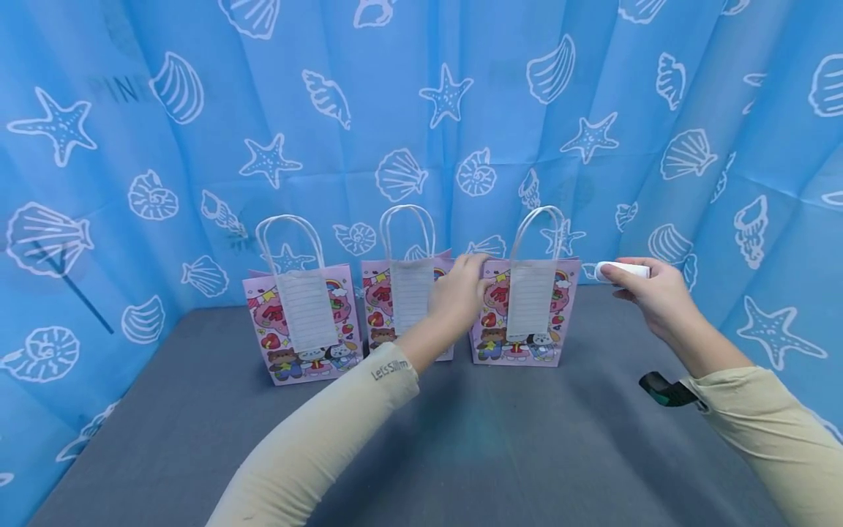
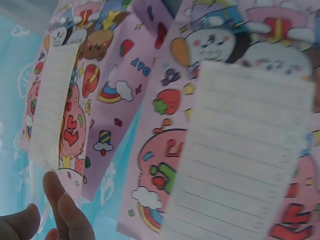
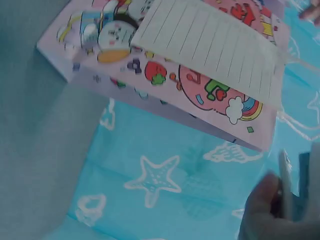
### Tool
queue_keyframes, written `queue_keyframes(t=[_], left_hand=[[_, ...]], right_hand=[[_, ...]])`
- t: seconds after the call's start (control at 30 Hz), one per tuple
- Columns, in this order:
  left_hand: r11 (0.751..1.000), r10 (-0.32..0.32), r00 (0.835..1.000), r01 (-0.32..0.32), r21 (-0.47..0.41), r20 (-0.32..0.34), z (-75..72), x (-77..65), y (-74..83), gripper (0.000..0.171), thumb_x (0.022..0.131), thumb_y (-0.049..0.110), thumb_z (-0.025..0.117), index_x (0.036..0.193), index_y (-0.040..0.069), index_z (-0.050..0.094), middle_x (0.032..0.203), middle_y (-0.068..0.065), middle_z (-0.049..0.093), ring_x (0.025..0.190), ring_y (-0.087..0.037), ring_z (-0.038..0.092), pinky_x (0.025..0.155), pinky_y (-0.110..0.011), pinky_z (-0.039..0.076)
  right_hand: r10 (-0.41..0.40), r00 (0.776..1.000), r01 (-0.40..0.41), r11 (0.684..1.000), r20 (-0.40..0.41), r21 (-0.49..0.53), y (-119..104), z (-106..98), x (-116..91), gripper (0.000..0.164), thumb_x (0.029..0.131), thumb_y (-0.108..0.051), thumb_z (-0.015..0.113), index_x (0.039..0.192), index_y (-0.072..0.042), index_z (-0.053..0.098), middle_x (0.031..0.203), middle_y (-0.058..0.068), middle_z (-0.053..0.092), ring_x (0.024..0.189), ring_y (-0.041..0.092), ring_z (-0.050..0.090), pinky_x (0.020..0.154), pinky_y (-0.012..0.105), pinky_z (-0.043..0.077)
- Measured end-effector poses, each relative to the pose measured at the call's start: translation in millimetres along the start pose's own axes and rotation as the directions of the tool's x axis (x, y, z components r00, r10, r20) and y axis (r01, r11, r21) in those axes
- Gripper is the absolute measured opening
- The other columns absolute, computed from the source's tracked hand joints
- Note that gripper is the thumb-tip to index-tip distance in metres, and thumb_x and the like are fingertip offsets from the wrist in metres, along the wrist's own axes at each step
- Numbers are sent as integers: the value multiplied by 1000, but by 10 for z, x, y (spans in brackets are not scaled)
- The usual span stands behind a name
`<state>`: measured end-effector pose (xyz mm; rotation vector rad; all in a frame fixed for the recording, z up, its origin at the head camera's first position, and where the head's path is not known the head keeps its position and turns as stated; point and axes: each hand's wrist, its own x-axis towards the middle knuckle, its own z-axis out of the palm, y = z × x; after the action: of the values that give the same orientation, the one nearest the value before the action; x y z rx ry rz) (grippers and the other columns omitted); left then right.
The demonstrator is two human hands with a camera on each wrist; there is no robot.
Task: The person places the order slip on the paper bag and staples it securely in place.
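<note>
Three pink paper bags with cartoon prints stand upright in a row: a left bag (image 1: 285,363), a middle bag (image 1: 377,298) and a right bag (image 1: 490,344). Each has white looped handles and a strip of lined paper (image 1: 530,300) on its front. My left hand (image 1: 459,288) reaches between the middle and right bags, fingers extended near the right bag's upper edge; whether they touch it I cannot tell. To the right of that bag, my right hand (image 1: 661,296) pinches a small white object (image 1: 626,271), its kind unclear. Part of that object (image 3: 314,185) is blurred in the right wrist view.
A dark grey cloth (image 1: 500,454) covers the table under the bags. Behind and beside it hangs a blue curtain (image 1: 421,132) with white shells and starfish. A black strap (image 1: 665,389) hangs at the right sleeve.
</note>
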<state>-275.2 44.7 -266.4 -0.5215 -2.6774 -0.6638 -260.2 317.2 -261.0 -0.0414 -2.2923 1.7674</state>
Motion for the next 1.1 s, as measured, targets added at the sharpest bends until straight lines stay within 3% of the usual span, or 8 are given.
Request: queue_keyframes(t=[0.07,0.13,0.23,0.33,0.4,0.5,0.8,1.1], left_hand=[[1000,4,1000,-5,-23,-9,-17,-71,-64,42,100,24,56,140,15,50,137,-4,54,61,-11,54,59,-23,47],[999,12,1000,-13,-44,-19,-30,-135,-126,41,100,24,55,139,14,50,136,-4,54,67,-13,58,64,-24,49],[998,15,1000,-16,-64,-25,-49,-218,-214,40,100,23,56,138,13,51,135,-5,55,74,-15,62,63,-24,49],[998,21,999,-23,-60,-27,-61,-293,-304,38,100,23,57,137,12,53,133,-5,57,75,-15,62,61,-23,48],[998,19,1000,-21,-62,-22,-64,-344,-366,38,100,21,57,136,12,53,130,-6,58,72,-17,61,58,-24,47],[997,6,1000,-8,-80,-17,-48,-427,-463,38,99,19,58,136,11,53,128,-7,59,69,-18,59,55,-25,46],[995,-33,998,28,-94,-53,-20,-677,-719,37,97,18,61,133,11,56,130,-7,59,64,-18,59,53,-28,46],[992,-54,995,44,-121,-80,-57,-836,-890,36,96,17,63,131,8,58,130,-10,59,51,-11,47,49,-28,42]], right_hand=[[56,998,-58,990,21,128,53,-36,-6,35,88,-22,73,109,-4,52,84,-12,58,73,0,62,67,17,53],[96,995,-101,979,36,176,110,-72,-12,35,87,-23,74,107,-6,52,84,-12,60,74,0,63,68,18,53],[118,993,-119,992,29,42,193,-104,-33,48,91,-35,68,120,0,52,93,-9,59,78,-2,59,68,19,53],[143,989,-140,986,28,-92,268,-115,-61,77,95,-49,54,138,13,39,119,14,54,78,-4,53,68,19,52],[174,984,-169,981,39,-97,311,-117,-79,88,96,-54,47,143,17,26,135,30,39,77,-4,51,67,19,52],[229,972,-224,970,55,-92,376,-125,-95,92,96,-56,43,144,19,19,143,39,23,74,-4,51,67,19,52],[396,912,-391,918,111,-63,549,-137,-106,91,97,-46,51,144,21,12,142,37,21,104,25,47,75,26,54],[469,873,-453,881,133,-134,701,-154,-131,98,97,-54,45,143,22,3,127,32,33,96,22,49,75,29,53]])
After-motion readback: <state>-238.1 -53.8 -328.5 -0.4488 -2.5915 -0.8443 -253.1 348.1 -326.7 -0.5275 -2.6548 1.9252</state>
